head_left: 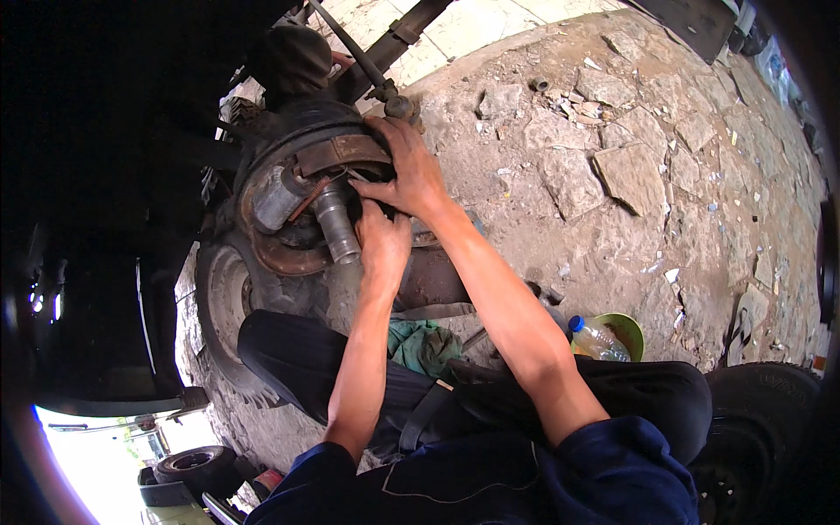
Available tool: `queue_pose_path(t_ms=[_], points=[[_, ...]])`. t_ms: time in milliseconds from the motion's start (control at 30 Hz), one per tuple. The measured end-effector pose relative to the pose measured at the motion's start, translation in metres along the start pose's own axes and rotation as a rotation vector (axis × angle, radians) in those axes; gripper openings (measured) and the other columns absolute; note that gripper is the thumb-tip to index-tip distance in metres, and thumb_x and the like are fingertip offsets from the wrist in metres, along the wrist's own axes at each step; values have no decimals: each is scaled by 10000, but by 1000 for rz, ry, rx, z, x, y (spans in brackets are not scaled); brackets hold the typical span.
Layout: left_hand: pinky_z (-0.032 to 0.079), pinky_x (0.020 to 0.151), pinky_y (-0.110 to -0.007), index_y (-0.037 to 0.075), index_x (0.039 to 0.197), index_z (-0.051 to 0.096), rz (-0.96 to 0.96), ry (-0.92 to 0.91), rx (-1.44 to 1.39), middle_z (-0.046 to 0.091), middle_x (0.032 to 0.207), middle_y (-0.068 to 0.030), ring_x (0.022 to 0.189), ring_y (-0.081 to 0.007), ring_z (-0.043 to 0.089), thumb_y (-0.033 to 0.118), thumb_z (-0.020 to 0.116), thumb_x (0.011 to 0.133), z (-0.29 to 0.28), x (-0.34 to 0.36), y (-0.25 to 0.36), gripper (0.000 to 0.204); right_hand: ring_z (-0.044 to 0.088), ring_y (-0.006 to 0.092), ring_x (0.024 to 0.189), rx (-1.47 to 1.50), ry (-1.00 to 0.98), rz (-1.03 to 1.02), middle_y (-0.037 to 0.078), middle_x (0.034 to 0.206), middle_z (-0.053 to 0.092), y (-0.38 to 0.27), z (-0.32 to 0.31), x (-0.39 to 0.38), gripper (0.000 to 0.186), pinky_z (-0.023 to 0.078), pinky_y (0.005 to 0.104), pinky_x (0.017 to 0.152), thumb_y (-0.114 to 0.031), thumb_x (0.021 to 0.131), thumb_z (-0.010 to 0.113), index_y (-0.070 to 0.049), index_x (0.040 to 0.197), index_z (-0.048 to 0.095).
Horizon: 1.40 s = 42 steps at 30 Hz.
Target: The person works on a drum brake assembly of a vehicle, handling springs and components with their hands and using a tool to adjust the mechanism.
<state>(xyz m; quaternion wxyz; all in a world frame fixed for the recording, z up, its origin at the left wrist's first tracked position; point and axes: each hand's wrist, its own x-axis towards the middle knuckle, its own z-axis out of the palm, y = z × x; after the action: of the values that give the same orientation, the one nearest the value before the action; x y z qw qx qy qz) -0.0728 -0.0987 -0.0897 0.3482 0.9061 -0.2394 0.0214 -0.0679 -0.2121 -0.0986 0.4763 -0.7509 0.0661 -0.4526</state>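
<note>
In front of me is an exposed drum brake, with a curved rusty brake shoe (341, 153) along its upper edge. A stepped metal spindle (334, 223) sticks out of its middle toward me. Left of the spindle are a coil spring (311, 198) and a dull silver cylinder (278, 199). My right hand (411, 171) grips the right end of the shoe, fingers over the outer rim and thumb reaching inward. Just below, my left hand (382, 243) is closed beside the spindle, its fingertips tucked under the right thumb. What they pinch is hidden.
A steel rod (350, 44) and ball joint rise behind the brake. A tyre (229, 306) lies at the lower left. Green cloth (424, 348) rests by my legs. On the right are a green bowl (626, 332), a plastic bottle (599, 339) and broken stone slabs (630, 179).
</note>
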Motion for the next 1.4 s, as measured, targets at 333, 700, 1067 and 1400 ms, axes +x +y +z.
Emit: queue_pose_path(t_ms=[333,700,1067,1400], points=[[394,990,-482,-112,1285,437,32,57,12,546,1204,-333,1165,-465,507,60,629,826,6,-2,-6,526,548,353,1065,-169,327,-25,160,1139,567,-12,7,-10,708,456,453,892,-352,573,884,-49,1142,592],[462,870,-472,-122,1185,494,218,61,54,596,1074,-311,1031,-451,573,15,577,827,5,-4,-26,393,513,250,775,-272,310,-314,67,812,554,-14,15,-22,250,350,380,667,-322,683,819,-117,713,679],[350,1001,-489,124,1255,580,767,475,683,547,1278,-119,1203,-306,469,454,759,747,-123,15,26,632,503,264,778,-233,376,-182,75,794,538,-24,22,-27,223,344,391,666,-275,715,805,-96,705,671],[337,1003,-450,263,1344,557,864,183,750,545,1321,-32,1202,-259,473,460,743,716,-130,71,28,684,503,258,758,-355,362,-93,63,770,516,-34,25,-31,238,339,388,658,-262,755,769,-88,663,635]])
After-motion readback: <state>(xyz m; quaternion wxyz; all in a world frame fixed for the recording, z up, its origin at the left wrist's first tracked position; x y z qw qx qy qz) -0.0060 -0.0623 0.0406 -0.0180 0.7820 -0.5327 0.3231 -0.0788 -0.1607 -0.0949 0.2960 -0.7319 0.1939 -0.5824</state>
